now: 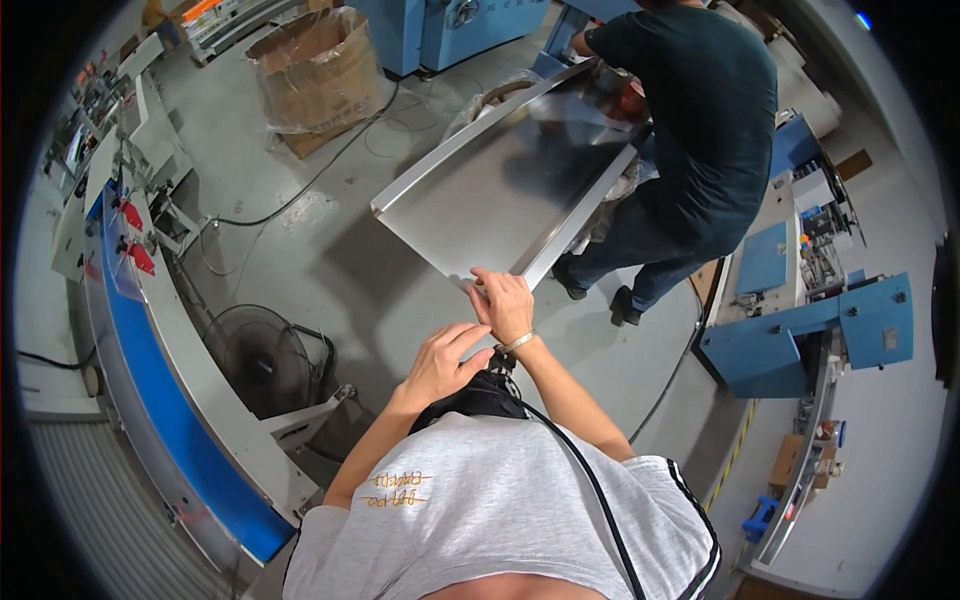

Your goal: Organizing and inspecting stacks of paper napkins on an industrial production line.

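Observation:
My right hand is at the near end of a long, shiny metal trough with raised side rims. Its fingers are apart and loosely bent over the near edge; whether they touch the metal I cannot tell. A pale bracelet circles my right wrist. Close to that wrist, my left hand holds nothing, its fingers stretched toward the bracelet. At the trough's far end a person in dark clothes leans over it, near a red roundish thing that is partly hidden.
On the left runs a machine with a blue belt, beside a black floor fan. A plastic-lined cardboard box stands at the far left. Blue machinery is on the right. Cables cross the grey floor.

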`<state>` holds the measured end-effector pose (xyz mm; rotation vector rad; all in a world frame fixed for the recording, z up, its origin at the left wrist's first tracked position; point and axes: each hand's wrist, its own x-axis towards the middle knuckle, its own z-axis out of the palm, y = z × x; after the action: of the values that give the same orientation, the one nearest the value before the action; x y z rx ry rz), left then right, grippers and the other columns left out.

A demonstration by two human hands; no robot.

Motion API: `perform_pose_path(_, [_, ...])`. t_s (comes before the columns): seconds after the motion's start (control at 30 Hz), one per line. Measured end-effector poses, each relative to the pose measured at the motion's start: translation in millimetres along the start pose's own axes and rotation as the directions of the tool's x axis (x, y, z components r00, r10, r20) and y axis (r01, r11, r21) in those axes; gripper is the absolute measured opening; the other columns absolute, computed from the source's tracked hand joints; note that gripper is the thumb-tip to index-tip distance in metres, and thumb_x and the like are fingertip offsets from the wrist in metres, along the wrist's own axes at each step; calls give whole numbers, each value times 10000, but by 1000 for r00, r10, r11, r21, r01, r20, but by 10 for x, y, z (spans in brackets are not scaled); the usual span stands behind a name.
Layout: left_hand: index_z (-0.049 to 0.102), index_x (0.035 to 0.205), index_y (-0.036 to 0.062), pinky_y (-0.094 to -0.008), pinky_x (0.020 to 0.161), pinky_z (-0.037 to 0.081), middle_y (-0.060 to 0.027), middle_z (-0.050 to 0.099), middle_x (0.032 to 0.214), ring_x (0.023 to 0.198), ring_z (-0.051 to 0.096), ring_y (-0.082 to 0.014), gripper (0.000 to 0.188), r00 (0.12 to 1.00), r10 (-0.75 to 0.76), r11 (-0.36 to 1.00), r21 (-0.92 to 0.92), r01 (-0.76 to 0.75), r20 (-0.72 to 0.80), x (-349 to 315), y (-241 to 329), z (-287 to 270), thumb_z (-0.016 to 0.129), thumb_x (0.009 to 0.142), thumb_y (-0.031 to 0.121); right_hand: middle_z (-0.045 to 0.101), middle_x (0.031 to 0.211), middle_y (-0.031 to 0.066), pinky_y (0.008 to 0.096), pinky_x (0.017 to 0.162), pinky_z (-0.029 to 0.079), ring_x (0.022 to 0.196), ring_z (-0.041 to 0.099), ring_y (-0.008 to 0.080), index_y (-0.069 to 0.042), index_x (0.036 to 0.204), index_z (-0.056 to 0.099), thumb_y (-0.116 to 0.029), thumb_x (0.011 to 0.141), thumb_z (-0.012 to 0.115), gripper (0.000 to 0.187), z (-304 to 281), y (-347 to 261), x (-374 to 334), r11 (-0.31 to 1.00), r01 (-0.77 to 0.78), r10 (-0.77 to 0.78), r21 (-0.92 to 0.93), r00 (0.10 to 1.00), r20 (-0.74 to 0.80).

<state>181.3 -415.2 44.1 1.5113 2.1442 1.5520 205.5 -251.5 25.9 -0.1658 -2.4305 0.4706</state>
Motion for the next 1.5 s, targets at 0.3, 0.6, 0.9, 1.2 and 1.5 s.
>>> perform_pose_path(0.3, [618, 1055, 0, -390, 760, 489, -162, 628, 988, 872, 602, -342, 300, 1000, -4, 1000, 2, 4, 5, 7, 31, 3, 655, 820, 183, 618, 764, 9, 331, 666, 430, 704, 593, 203, -115, 980, 600, -157, 756, 695, 248, -7, 0, 2, 1000, -2, 2, 0, 1000, 27])
perform_pose_path(0.6, [623, 1055, 6, -393, 761, 489, -163, 629, 998, 879, 603, -343, 291, 1000, -25, 1000, 1, 25, 4, -7, 26, 36, 647, 825, 182, 605, 781, 30, 338, 701, 423, 743, 577, 211, -97, 1003, 593, -182, 782, 660, 246, -26, -5, -14, 1000, 5, -5, 15, 998, 58])
perform_pose_path(0.9, [634, 1029, 8, -399, 749, 488, -164, 636, 967, 857, 603, -350, 270, 999, -34, 999, -13, 34, 7, -6, 27, 48, 646, 826, 185, 620, 800, 38, 340, 684, 433, 737, 589, 217, -96, 1002, 597, -188, 781, 669, 250, -5, 9, -33, 1000, 21, -20, -12, 999, 41])
perform_pose_path(1.2, [643, 960, 15, -419, 745, 478, -152, 649, 909, 813, 618, -325, 259, 1000, -29, 997, -76, 29, -9, -22, -14, 122, 620, 851, 248, 614, 815, 62, 350, 683, 428, 745, 589, 251, -89, 1063, 588, -203, 759, 693, 341, 25, 29, -28, 999, 27, -25, -32, 998, 51])
perform_pose_path(1.5, [651, 988, 24, -405, 766, 482, -145, 650, 937, 856, 617, -318, 221, 996, -70, 992, -100, 74, 50, 8, -83, 126, 640, 824, 173, 626, 831, 34, 338, 658, 428, 716, 590, 211, -79, 1058, 578, -211, 741, 720, 372, 42, 61, -20, 998, 47, -45, -46, 999, 29])
